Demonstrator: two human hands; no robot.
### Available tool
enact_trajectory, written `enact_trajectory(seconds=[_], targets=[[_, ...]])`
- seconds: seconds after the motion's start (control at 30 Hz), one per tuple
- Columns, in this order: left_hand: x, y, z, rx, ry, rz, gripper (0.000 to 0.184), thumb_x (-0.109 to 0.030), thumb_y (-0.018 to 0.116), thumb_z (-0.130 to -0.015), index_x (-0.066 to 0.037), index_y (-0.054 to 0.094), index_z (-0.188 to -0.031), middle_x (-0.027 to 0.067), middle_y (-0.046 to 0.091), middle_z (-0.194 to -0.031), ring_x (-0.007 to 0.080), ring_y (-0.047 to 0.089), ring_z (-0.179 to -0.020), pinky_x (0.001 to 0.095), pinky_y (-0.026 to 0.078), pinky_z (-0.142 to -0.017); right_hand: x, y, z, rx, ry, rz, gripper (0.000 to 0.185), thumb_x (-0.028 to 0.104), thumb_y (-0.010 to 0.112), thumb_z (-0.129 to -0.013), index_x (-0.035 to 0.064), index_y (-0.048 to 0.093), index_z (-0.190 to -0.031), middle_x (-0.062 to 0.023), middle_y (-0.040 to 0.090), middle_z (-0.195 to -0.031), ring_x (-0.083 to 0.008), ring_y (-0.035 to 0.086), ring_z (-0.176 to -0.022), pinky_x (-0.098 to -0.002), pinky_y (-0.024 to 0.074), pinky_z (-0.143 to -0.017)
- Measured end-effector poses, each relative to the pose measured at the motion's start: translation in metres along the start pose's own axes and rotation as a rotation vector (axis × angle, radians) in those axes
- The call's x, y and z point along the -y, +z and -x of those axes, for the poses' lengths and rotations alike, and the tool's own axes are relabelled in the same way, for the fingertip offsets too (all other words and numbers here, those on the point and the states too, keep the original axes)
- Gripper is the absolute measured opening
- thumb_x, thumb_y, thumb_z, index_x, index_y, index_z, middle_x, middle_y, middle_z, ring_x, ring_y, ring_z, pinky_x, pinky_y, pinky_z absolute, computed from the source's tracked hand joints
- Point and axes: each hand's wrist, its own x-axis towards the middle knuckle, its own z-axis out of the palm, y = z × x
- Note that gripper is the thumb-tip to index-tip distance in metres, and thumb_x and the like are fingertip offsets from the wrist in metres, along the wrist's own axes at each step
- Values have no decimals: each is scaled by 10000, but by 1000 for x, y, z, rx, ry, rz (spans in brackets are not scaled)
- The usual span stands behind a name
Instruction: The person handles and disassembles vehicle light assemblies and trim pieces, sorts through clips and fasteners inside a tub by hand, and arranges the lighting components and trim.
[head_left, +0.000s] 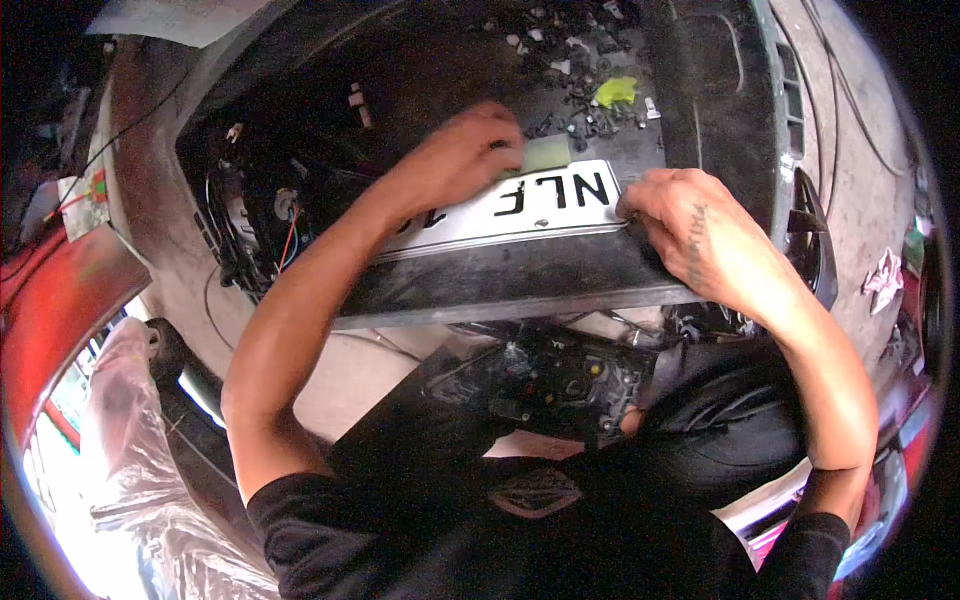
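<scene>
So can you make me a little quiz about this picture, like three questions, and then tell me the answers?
1. Which hand is at the end of the plate by the N?
2. True or false: the plate's letters are red.
3. What colour is the bright lump by the black bits?
A) blue
B) yellow-green
C) pink

Key: 1. The right hand. 2. False, they are black. 3. B.
</scene>
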Motion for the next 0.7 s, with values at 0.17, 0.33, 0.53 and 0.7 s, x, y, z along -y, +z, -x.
enact_trajectory(seconds=[0.17,0.33,0.53,0.7], targets=[[-6,21,0,185,-122,-64,195,-225,621,-982,-45,691,-962,241,604,-1139,429,587,-1146,493,478,-1012,-1,-2,0,8,2,-10,155,-4,580,-805,-46,661,-931,-284,668,-909,-482,670,-959,-549,535,-861],[16,22,15,90,83,-78,161,-186,649,-940,-30,688,-926,214,615,-1178,410,597,-1130,488,489,-971,0,-4,3,-6,26,-8,147,-11,580,-801,-59,665,-910,-294,672,-912,-488,676,-949,-545,540,-848],[9,11,15,221,-140,187,216,-240,674,-949,-30,717,-981,210,589,-1291,375,565,-1231,439,459,-1046,4,-6,5,-15,23,38,137,-11,580,-812,-56,673,-901,-294,677,-899,-483,686,-945,-537,551,-847],[12,0,20,287,-187,223,247,-268,696,-948,-32,725,-1013,220,557,-1422,384,514,-1349,430,413,-1136,1,-6,6,-10,27,19,141,-10,578,-817,-54,673,-911,-291,679,-900,-481,687,-946,-537,554,-848]])
